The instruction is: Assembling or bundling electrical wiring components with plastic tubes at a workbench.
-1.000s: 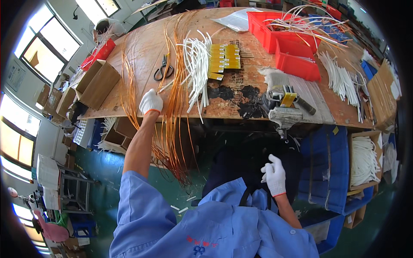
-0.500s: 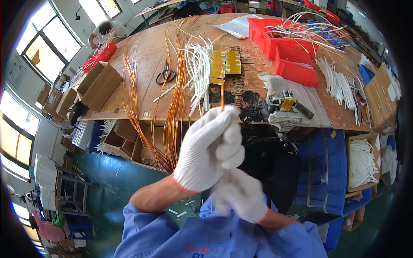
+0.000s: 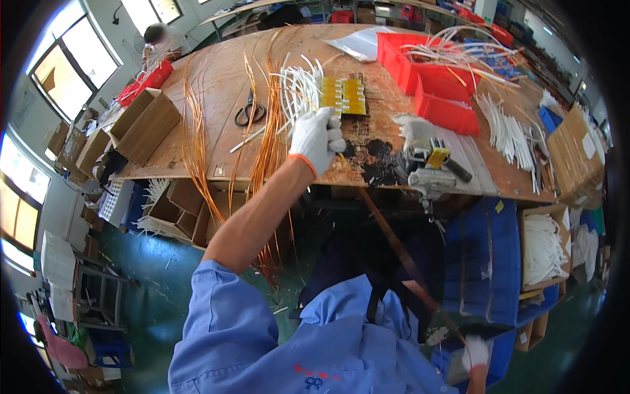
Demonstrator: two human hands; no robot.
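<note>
Wire [image 3: 387, 230] runs from left fingers [image 3: 335, 134] gripping it toward blurred right fingers [image 3: 474, 350], grip unclear.

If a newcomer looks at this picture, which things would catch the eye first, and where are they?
Probably first the copper-coloured wires, which hang over the front of the table, left of the middle. Then the red bins toward the back right would stand out. The eye may also follow the blurred brownish strand, slanting from near the gloved left hand down toward the right hand at lower right.
</note>
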